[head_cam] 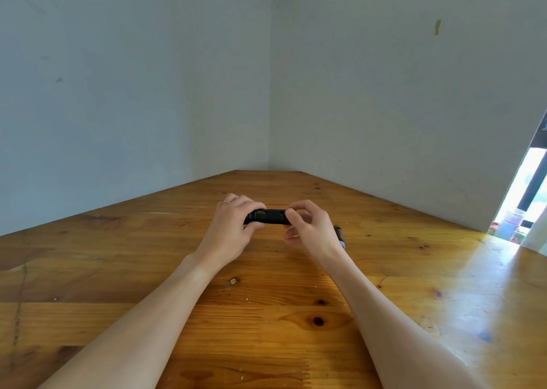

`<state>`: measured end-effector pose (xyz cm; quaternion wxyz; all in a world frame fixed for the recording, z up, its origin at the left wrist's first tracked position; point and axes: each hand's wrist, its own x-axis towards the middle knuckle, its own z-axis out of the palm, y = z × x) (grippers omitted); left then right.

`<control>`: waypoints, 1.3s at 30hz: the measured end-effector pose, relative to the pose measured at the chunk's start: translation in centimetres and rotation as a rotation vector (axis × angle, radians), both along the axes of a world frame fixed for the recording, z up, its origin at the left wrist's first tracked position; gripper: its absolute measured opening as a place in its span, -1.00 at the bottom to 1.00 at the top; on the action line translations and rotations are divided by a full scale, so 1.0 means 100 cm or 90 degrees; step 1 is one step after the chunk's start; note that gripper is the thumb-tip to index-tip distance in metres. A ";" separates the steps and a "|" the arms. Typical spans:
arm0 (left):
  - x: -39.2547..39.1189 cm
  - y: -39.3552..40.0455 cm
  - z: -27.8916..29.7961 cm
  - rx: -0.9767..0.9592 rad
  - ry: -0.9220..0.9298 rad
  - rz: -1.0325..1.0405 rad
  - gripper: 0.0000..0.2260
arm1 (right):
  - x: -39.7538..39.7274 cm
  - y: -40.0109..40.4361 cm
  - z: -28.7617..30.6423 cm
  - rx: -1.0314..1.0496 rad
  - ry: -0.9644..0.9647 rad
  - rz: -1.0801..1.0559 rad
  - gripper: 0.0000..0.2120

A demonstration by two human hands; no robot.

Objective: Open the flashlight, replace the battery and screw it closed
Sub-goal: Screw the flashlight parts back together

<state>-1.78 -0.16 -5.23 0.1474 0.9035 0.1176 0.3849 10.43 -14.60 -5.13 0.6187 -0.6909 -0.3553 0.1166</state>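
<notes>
A black flashlight [270, 216] is held level just above the wooden table [266, 314], lying left to right between both hands. My left hand [233, 225] wraps its left end, with a ring on one finger. My right hand [309, 225] pinches the right end with thumb and fingertips; that end is hidden by the fingers. A dark battery [340, 234] with a pale lower end lies on the table just right of my right hand, partly behind the wrist.
The table fills a corner between two pale walls [133, 92]. At the far right, a bright opening [524, 211] shows a few small objects outside.
</notes>
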 end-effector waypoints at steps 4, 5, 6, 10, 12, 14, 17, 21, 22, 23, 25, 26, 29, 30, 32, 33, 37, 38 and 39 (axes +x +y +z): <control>0.000 0.000 0.000 0.004 -0.001 0.000 -0.73 | 0.000 0.000 -0.001 -0.008 -0.028 -0.008 -0.89; 0.000 0.000 0.001 0.006 -0.003 -0.003 -0.74 | 0.000 0.000 -0.001 -0.015 -0.035 -0.013 -0.89; 0.000 0.000 0.001 0.008 -0.006 -0.006 -0.74 | -0.001 0.000 0.000 -0.022 -0.042 -0.018 -0.90; 0.002 -0.001 0.002 0.004 -0.041 -0.018 -0.76 | -0.002 0.001 0.003 -0.057 -0.094 -0.048 -0.90; 0.002 -0.001 0.003 0.002 -0.054 -0.021 -0.76 | -0.003 0.002 0.005 -0.065 -0.114 -0.061 -0.87; 0.002 -0.001 0.005 0.006 -0.060 -0.024 -0.77 | -0.004 0.004 0.006 -0.063 -0.111 -0.068 -0.84; 0.003 -0.002 0.004 0.017 -0.057 -0.021 -0.77 | -0.004 0.005 0.007 -0.074 -0.094 -0.079 -0.79; 0.004 -0.002 0.005 0.050 -0.041 0.000 -0.74 | -0.006 0.001 0.007 -0.124 -0.262 -0.085 -0.80; 0.004 -0.003 0.005 0.055 -0.037 0.000 -0.72 | -0.006 0.000 0.007 -0.128 -0.339 -0.074 -0.76; 0.004 -0.004 0.004 0.059 -0.031 -0.003 -0.69 | -0.006 -0.001 0.006 -0.131 -0.403 -0.060 -0.72; 0.005 -0.006 0.003 0.066 -0.021 -0.014 -0.66 | -0.007 0.001 0.005 -0.143 -0.478 -0.040 -0.72; 0.005 -0.007 0.002 0.067 -0.016 -0.017 -0.65 | -0.008 0.003 0.005 -0.150 -0.492 -0.039 -0.73; 0.005 -0.005 0.003 0.030 0.005 -0.026 -0.59 | -0.011 0.007 0.002 -0.157 -0.495 -0.053 -0.73; 0.004 -0.003 0.003 0.007 0.015 -0.036 -0.57 | -0.012 0.007 0.001 -0.160 -0.493 -0.060 -0.73; 0.003 0.001 0.002 -0.035 0.042 -0.054 -0.55 | -0.011 0.007 -0.003 -0.173 -0.477 -0.066 -0.75; 0.002 0.003 0.001 -0.053 0.058 -0.057 -0.54 | -0.010 0.007 -0.005 -0.186 -0.465 -0.064 -0.76; 0.002 0.008 -0.007 -0.108 0.129 -0.052 -0.53 | -0.006 0.008 -0.012 -0.256 -0.431 -0.043 -0.78; 0.003 0.009 -0.008 -0.116 0.141 -0.054 -0.52 | -0.005 0.009 -0.014 -0.271 -0.427 -0.039 -0.77; 0.004 0.011 -0.009 -0.125 0.149 -0.057 -0.52 | -0.005 0.010 -0.015 -0.283 -0.425 -0.035 -0.76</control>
